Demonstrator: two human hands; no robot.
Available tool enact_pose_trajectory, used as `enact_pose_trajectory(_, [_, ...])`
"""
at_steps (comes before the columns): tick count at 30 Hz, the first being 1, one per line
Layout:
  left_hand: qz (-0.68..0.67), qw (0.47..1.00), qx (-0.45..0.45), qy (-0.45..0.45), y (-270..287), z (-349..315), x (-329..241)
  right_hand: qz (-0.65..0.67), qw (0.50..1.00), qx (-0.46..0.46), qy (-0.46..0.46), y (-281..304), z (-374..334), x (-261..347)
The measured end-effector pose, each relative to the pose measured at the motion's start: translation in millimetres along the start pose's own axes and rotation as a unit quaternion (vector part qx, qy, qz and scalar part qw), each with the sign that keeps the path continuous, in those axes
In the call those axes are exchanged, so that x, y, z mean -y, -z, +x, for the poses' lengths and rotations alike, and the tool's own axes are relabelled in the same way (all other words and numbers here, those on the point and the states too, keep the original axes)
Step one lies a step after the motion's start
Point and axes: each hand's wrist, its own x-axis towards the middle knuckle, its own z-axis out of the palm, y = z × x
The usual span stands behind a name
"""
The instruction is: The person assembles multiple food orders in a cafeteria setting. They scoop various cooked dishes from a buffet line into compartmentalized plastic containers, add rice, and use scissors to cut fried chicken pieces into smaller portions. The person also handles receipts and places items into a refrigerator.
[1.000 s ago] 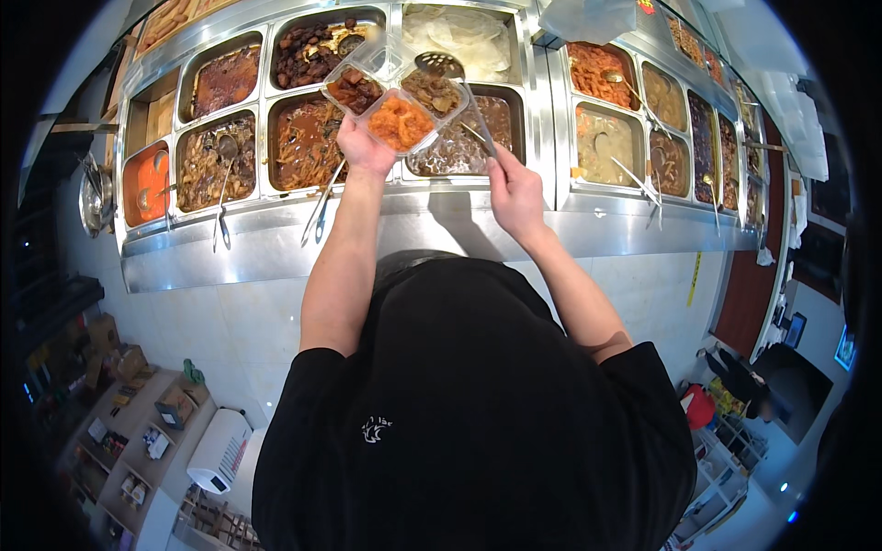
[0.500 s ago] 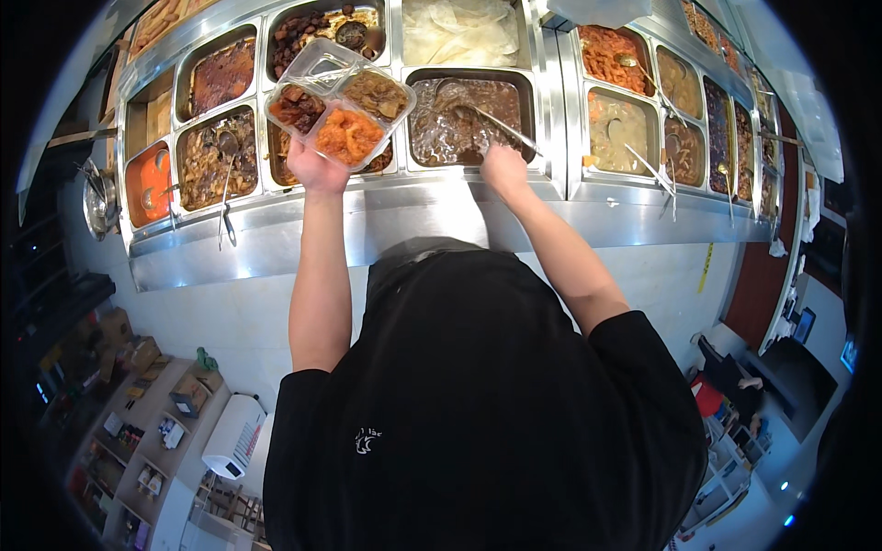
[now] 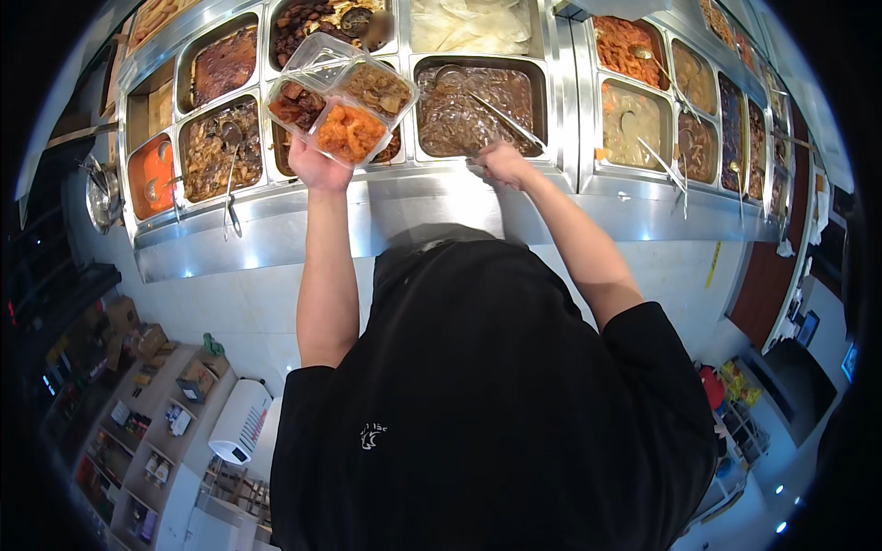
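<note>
My left hand grips the near edge of a clear plastic divided food container from below. Three compartments hold dark reddish-brown chunks, bright orange pieces and brownish-yellow food; the far one looks bare. The container is held over the pans at the counter's left middle. At the near rim of a pan of brown saucy food, my right hand is closed, a thin dark end showing by its fingers; what it holds is unclear. A ladle rests in that pan, its handle leaning on the right rim.
Several steel pans surround this one: pale translucent sheets, dark chunks, a brown stew, orange-red sauce and a pale soup. Utensil handles stick out over the steel counter's front edge. A shelf stands lower left.
My right hand has moved slightly down and its fingers have shifted at the pan's near rim. The ladle handle stays against the right rim. The whole view has shifted a little.
</note>
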Motion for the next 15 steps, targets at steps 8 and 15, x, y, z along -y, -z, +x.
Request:
enact_pose_trajectory(8, [-0.012,1.000,0.008,0.019,6,5,7,0.365,0.914,0.160,-0.075,28,-19,-22])
enact_pose_trajectory(15, [0.004,1.000,0.022,0.019,7,5,7,0.387,0.914,0.112,-0.056,37,-41,-17])
